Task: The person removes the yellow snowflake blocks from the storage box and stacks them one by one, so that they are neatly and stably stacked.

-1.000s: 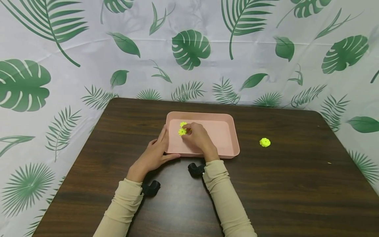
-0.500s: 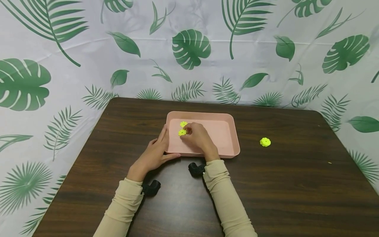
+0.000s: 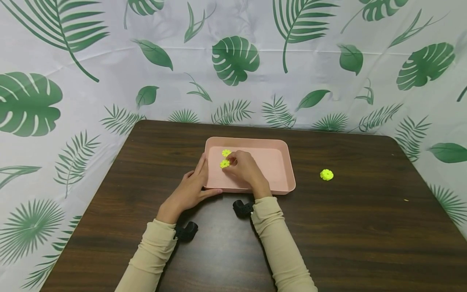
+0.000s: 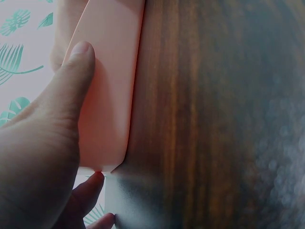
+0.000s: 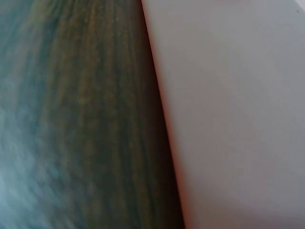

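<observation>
My right hand (image 3: 245,167) reaches over the pink tray (image 3: 273,168) in the head view. Between its thumb and fingers it pinches a yellow flower-shaped piece (image 3: 224,164), low over the tray's left part. Just behind that one, a second yellow flower-shaped piece (image 3: 226,153) lies in the tray. My left hand (image 3: 187,192) rests on the tray's near left corner, its fingers stretched along the left side and its thumb along the front wall. The left wrist view shows the thumb (image 4: 81,67) pressed to that wall. No fingers show in the right wrist view, only the tray's wall (image 5: 228,105) and tabletop.
Right of the tray, more yellow flower-shaped material (image 3: 326,174) lies on the dark wooden table (image 3: 350,227); whether it is one piece or several stacked I cannot tell. A small pale speck (image 3: 406,200) lies farther right. A leaf-patterned cloth (image 3: 310,77) hangs behind the table.
The pinched yellow piece has shifted very slightly toward me within my right fingers. My left hand and the tray stay in place.
</observation>
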`<state>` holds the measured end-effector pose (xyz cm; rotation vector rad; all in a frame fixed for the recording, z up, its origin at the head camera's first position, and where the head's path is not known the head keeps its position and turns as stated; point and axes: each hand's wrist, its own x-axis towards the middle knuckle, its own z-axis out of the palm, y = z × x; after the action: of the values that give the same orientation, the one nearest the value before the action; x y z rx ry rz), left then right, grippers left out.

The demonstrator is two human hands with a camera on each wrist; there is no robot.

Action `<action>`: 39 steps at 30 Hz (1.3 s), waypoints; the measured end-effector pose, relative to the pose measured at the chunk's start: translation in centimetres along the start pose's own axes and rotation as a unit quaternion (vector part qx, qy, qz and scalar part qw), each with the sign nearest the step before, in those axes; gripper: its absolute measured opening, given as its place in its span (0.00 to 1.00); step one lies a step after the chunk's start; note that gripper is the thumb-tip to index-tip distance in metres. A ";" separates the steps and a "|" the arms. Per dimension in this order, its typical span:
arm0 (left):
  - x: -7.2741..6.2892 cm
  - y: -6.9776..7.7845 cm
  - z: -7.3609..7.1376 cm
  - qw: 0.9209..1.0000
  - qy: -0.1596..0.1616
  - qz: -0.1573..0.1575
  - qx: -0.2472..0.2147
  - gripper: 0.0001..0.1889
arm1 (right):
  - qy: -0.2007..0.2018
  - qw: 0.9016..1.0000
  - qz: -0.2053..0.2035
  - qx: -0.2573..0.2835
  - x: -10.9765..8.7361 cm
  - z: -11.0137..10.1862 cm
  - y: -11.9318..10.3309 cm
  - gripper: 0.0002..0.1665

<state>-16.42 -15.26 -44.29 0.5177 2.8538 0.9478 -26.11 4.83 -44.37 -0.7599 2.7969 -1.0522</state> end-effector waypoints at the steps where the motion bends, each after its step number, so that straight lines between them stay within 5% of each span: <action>1: 0.0 0.0 0.0 1.000 -0.001 -0.001 0.000 0.56 | -0.002 1.000 0.000 -0.001 0.0 0.0 0.0 0.14; 20: 0.0 0.1 -0.2 1.000 -0.007 -0.012 -0.004 0.57 | -0.009 1.000 0.003 0.014 -0.1 -0.4 0.1 0.12; 39: 0.0 0.1 0.0 1.000 -0.009 -0.009 -0.002 0.57 | 0.078 0.996 0.004 0.036 -2.0 -4.2 0.5 0.16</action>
<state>-16.41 -15.19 -44.28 0.4975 2.8350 0.9422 -25.47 8.65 -41.73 -0.6878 2.8672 -1.2547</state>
